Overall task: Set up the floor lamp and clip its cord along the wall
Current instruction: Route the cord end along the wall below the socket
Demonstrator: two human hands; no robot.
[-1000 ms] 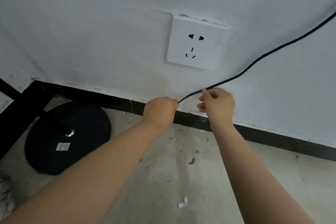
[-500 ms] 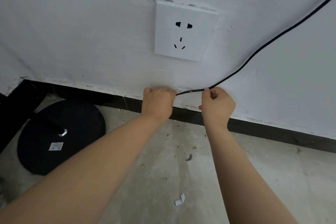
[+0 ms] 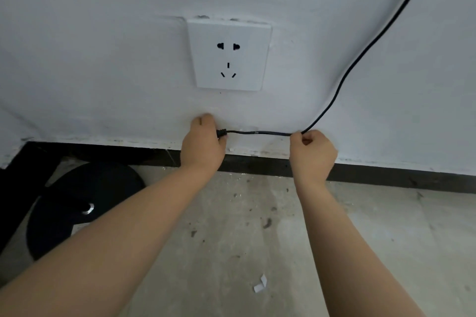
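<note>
A thin black cord runs level along the white wall just above the black skirting, then climbs up and off to the top right. My left hand is pressed against the wall below the socket, closed on the cord's thicker left end. My right hand pinches the cord where it bends upward. The round black lamp base stands on the floor at the left, with a metal fitting at its middle. Whether a clip sits under my left hand is hidden.
A white wall socket is set in the wall right above my left hand. Black skirting lines the wall's foot. A dark frame fills the left edge. A scrap of white paper lies on the dusty concrete floor.
Both hands have pulled the cord down and flat against the wall. My left hand moved up to the wall; the stretch between my hands went from slanted to level.
</note>
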